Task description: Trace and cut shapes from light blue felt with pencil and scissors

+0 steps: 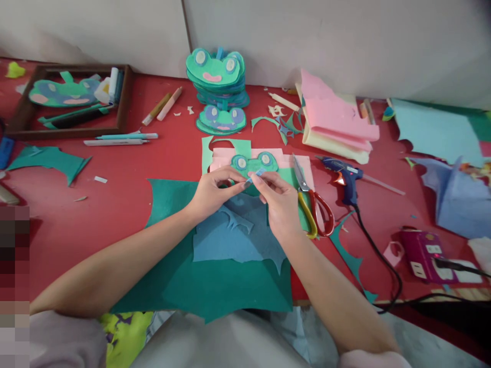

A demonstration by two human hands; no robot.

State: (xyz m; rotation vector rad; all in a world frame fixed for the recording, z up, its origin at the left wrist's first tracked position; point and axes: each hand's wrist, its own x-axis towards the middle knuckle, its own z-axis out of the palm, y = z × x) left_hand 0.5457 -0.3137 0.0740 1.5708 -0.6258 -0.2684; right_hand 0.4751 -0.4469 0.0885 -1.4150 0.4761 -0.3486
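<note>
Left hand (215,194): thumb and fingertips pinched on a small blue piece (258,174), the other fingers curled.
Right hand (283,202): pinching the same piece, fingertips close to the left hand's.
Small blue piece: held between both hands, over the far edge of the dark green sheet (238,286).
Frog-like face (253,164): just beyond the dark green sheet, near the fingertips, partly hidden by the hands; two round pale eyes ringed in blue.
Blue-grey felt (233,245): on top of the dark green sheet, below the hands, with a jagged blue scrap (240,223) lying on it.
Scissors (310,204): right of the dark green sheet's far part, one handle yellow, one red, blades pointing away from the person.
Glue gun (347,179): farther right of the sheet, lying on its side, a clear stick at its rear and a black cable trailing from its handle.
Stacked faces (215,71): well beyond the sheet, with a smaller face (220,120) just in front.
Folded pink felt (330,112): beyond the sheet to the right, over cream layers.
Brown tray (125,102): beyond the sheet to the left, bearing another face and markers.
Magenta socket block (425,248): well right of the sheet, on the red table (76,220).
</note>
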